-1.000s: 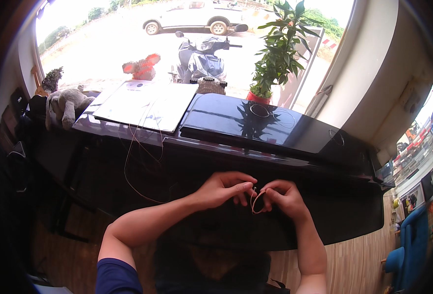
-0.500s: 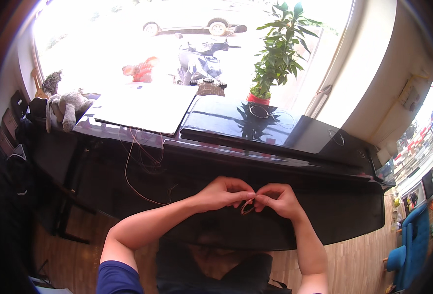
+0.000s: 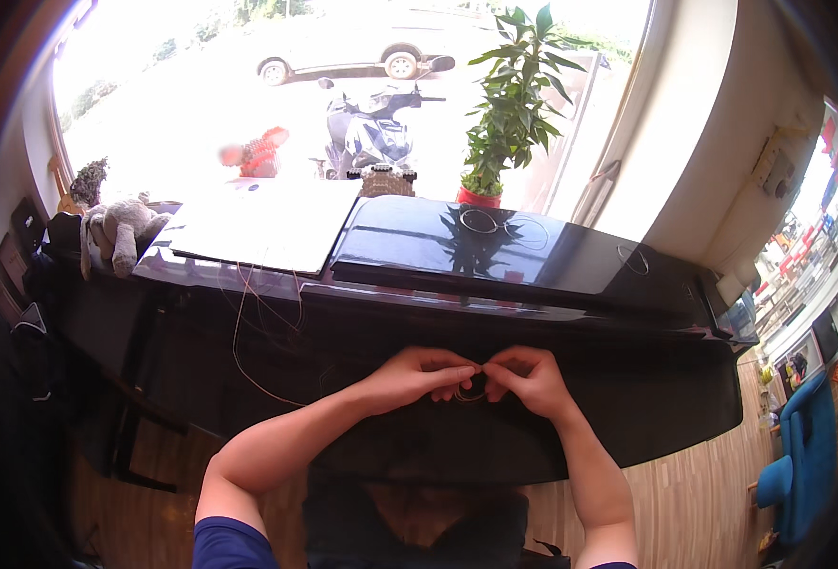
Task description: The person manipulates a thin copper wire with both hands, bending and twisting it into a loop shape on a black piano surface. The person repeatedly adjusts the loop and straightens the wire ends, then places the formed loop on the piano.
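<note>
My left hand [image 3: 421, 379] and my right hand [image 3: 531, 379] meet in front of me, above the black surface [image 3: 627, 408]. Thumb and fingers of each are pinched together. Between them is a small loop of thin, brownish cord or wire [image 3: 468, 397]; its lower curve shows below the fingertips. The part where both hands pinch it is hidden by the fingers. To the left of my left hand, several thin loose strands [image 3: 239, 351] hang over the front edge and trail across the dark surface toward my left forearm.
A white flat sheet [image 3: 272, 223] and a grey plush toy [image 3: 125, 232] lie at the back left. A thin wire coil [image 3: 479, 221] rests on the glossy black panel [image 3: 409, 242], with another loop [image 3: 633, 260] farther right. Behind stands a potted plant [image 3: 523, 104] by the window.
The view has shifted slightly, so the background sits lower and farther left. My hands remain pinched together, and the small loop has turned, now hanging lower between the fingertips.
</note>
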Available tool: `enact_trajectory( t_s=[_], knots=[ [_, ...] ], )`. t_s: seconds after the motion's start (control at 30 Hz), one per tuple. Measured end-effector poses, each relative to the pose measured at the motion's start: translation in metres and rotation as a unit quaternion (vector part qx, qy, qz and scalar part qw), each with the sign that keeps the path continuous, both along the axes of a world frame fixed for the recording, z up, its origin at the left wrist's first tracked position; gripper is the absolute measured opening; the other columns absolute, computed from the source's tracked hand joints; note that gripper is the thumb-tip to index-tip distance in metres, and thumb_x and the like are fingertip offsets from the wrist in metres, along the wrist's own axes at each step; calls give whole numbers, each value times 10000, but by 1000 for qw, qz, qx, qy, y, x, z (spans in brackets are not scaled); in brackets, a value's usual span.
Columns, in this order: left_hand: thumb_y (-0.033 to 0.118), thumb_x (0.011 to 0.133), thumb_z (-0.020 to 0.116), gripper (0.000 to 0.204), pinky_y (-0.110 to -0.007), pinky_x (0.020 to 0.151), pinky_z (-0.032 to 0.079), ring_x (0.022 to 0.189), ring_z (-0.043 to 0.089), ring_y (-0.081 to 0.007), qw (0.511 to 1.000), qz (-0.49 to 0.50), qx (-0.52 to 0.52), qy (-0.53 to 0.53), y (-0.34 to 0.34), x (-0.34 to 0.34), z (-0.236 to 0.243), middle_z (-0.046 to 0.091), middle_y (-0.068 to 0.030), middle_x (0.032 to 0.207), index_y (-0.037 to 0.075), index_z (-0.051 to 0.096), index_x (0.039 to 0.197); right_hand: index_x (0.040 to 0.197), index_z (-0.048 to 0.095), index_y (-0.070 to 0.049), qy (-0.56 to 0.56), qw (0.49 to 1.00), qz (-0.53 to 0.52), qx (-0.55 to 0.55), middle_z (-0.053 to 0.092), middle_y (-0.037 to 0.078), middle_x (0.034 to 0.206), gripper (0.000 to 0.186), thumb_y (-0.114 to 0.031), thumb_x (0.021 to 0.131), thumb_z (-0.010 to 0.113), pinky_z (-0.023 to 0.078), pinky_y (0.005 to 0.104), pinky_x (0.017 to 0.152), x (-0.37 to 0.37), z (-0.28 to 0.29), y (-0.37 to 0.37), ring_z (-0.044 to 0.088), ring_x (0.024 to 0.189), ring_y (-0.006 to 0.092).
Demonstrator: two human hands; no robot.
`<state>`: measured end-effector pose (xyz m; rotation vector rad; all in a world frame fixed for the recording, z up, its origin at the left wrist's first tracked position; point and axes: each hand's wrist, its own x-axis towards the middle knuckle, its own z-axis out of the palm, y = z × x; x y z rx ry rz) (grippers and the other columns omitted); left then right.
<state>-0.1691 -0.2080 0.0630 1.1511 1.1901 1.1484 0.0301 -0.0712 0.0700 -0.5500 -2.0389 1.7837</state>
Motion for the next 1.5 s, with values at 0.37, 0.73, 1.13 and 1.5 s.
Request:
enact_trajectory(
  t_s=[0.37, 0.73, 1.13, 1.5],
  knots=[
    [380, 1026, 542, 401, -234, 687, 425, 739, 515, -75, 1000, -3, -12, -1, 4, 3, -5, 612, -8, 876, 13, 627, 1163, 1076, 672, 12, 48, 985, 97, -136, 681, 75, 823, 272, -240, 1005, 595, 521, 279, 627, 6, 2, 14, 630, 675, 130],
    [341, 1022, 559, 345, -242, 797, 461, 836, 567, -78, 997, 46, 16, -65, 5, 3, -8, 640, -10, 856, 13, 664, 1032, 1018, 670, 15, 18, 984, 107, -138, 692, 122, 889, 219, -191, 987, 602, 554, 315, 610, 4, 0, 14, 661, 729, 163],
    [313, 1018, 569, 318, -257, 795, 474, 813, 586, -95, 999, 4, 25, -26, 4, 12, -1, 654, -31, 827, 8, 662, 1014, 1007, 693, 14, -53, 994, 83, -50, 634, 40, 703, 209, -179, 928, 684, 554, 288, 587, -4, 2, 8, 610, 603, 124],
    [330, 996, 600, 313, -253, 762, 476, 799, 584, -89, 999, 24, 15, -46, 4, 6, -5, 651, -16, 820, 25, 668, 980, 1074, 660, 65, 27, 974, 146, -172, 638, 90, 810, 360, -270, 1021, 541, 582, 325, 618, 4, -7, 18, 638, 709, 163]
  ],
)
